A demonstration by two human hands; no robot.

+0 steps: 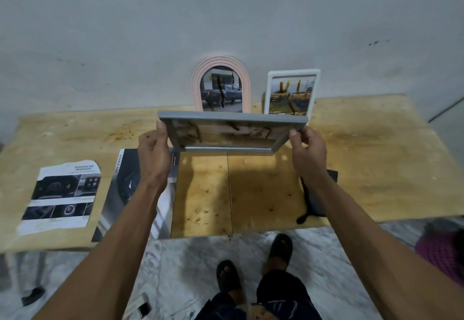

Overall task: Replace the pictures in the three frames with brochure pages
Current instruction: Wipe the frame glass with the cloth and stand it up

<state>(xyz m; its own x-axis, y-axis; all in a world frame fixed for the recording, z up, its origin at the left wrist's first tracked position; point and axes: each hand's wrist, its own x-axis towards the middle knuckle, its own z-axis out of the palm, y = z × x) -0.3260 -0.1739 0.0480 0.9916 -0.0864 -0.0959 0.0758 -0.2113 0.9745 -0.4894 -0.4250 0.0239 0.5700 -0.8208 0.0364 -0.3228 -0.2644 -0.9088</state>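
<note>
Nearest, a brochure and a cut-out page lie at the left of the desk. Above its middle, the left hand and right hand each pinch an end of the grey frame, tilted, picture facing down. Each grip should likely stay even while lowering. Behind stand the pink arched frame and white frame.

The plywood table bears a cut page, brochure, pink frame and white frame.
</note>
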